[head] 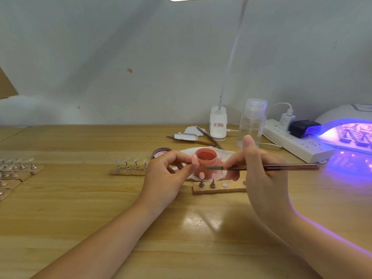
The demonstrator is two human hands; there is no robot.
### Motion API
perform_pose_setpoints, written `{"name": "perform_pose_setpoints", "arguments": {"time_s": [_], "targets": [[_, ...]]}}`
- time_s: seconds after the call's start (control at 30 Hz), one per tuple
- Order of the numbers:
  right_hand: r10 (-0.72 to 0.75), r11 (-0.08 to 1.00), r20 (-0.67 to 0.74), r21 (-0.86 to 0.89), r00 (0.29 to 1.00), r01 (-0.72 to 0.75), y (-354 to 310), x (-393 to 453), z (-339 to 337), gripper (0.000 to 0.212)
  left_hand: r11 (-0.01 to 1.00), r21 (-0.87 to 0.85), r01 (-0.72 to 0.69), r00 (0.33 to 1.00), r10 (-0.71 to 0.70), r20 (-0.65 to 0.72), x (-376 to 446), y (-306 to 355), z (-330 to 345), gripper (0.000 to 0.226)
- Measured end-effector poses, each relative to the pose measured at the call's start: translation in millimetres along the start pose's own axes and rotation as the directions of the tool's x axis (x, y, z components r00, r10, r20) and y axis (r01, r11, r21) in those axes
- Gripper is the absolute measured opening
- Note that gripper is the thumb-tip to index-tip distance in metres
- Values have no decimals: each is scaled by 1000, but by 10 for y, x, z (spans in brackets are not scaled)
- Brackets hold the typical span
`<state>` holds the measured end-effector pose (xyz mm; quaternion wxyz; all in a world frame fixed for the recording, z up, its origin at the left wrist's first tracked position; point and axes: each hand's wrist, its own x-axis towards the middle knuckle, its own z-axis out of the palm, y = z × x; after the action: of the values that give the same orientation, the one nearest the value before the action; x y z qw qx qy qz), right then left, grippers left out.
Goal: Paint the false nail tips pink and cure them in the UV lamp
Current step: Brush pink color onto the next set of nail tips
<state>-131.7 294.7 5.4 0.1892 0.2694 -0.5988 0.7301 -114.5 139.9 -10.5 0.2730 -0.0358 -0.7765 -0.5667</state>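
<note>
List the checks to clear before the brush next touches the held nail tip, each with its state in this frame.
1. Left hand pinches the nail tip: ok.
2. Right hand grips the brush: ok.
3. Pink gel jar open, beside the hands: ok.
4. Gel on the bristles: cannot tell.
5. UV lamp lit: ok.
6. Free magnet on the wooden holder strip for the tip: ok.
</note>
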Motion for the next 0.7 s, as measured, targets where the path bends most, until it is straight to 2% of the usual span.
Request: {"name": "perform_pose_setpoints", "arguments": {"time_s": [0.13,0.27,0.4,0.57,0.7], "targets": [[5,999,33,-47,999,-3,16,13,14,40,1000,-3,0,1000,0,4,2,-13,4,17],[20,1000,8,-21,1000,-20,3,-14,2,50,1000,-23,1,1000,-1,11,7,-22,0,9],[-11,1000,5,-27,1000,11,7,13,15,40,999,-44,12,1000,-12,8,9,-29,7,4],[33,999,17,-21,999,-32,16,-15,6,50,998,-62,7,1000,-7,6,12,-37,6,8],[-7,999,8,-37,1000,7,10,15,11,40,998,-68,8,1000,-8,-3,13,-43,13,7]]}}
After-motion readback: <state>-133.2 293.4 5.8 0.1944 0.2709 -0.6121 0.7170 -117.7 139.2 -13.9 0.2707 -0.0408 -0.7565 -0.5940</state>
